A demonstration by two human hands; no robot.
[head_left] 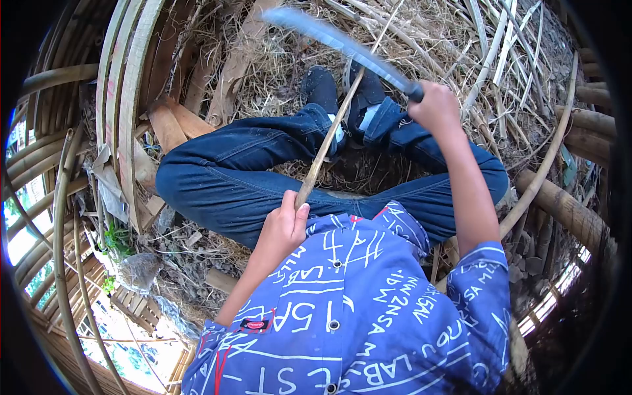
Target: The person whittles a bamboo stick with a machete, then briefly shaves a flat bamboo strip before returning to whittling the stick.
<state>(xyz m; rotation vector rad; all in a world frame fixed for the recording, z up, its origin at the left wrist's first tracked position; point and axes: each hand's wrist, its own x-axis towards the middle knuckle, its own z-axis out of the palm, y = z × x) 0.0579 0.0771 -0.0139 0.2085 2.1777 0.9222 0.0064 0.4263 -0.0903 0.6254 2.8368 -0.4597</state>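
Observation:
A long thin bamboo strip (pixel 324 150) slants from my lap up past my shoes. Near my waist, my left hand (pixel 285 222) is closed on its lower end. My right hand (pixel 434 108), closed too, grips the dark handle of a large curved knife (pixel 359 54). The blade points up and to the left and passes over the strip above my shoes; whether it touches the strip I cannot tell. The blade's tip is blurred.
My bent legs in jeans (pixel 224 164) surround the strip's lower part. Dry shavings (pixel 276 59) cover the ground ahead. Long slats (pixel 122 118) stand at the left, beside a bamboo lattice (pixel 62 217). Thick bamboo poles (pixel 566 207) lie at the right.

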